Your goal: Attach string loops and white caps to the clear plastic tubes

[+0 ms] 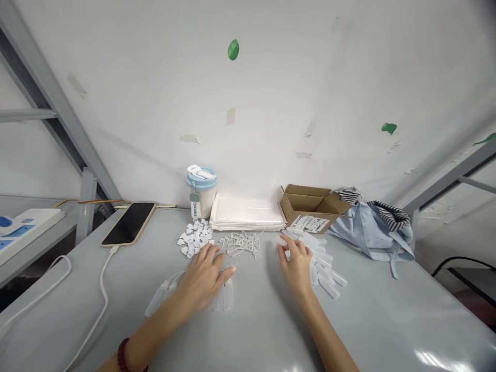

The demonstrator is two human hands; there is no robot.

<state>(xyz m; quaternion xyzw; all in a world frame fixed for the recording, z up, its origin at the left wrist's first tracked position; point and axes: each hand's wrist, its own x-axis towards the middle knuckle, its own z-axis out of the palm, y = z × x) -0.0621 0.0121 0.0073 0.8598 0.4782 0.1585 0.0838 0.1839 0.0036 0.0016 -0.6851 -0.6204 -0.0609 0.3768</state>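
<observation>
My left hand (pixel 203 274) is spread at the near edge of a heap of small white pieces (pixel 195 236), above several clear plastic pieces with thin loops (pixel 222 297) that it partly covers. Its fingers are apart, with nothing visible in them. My right hand (pixel 296 263) rests at the left side of a fanned pile of translucent plastic pieces (pixel 327 271); its thumb and index finger are bent close together, and whatever lies between them is too small to make out. Between the hands, farther back, lies a tangle of small white hooked pieces (pixel 241 243).
Along the wall stand a blue-lidded cup (pixel 202 188), a stack of white packets (pixel 248 213), an open cardboard box (pixel 310 206) and a light blue cloth bag (pixel 368 230). A phone (pixel 129 223) with a white cable (pixel 104 289) and a power strip (pixel 29 230) are at the left.
</observation>
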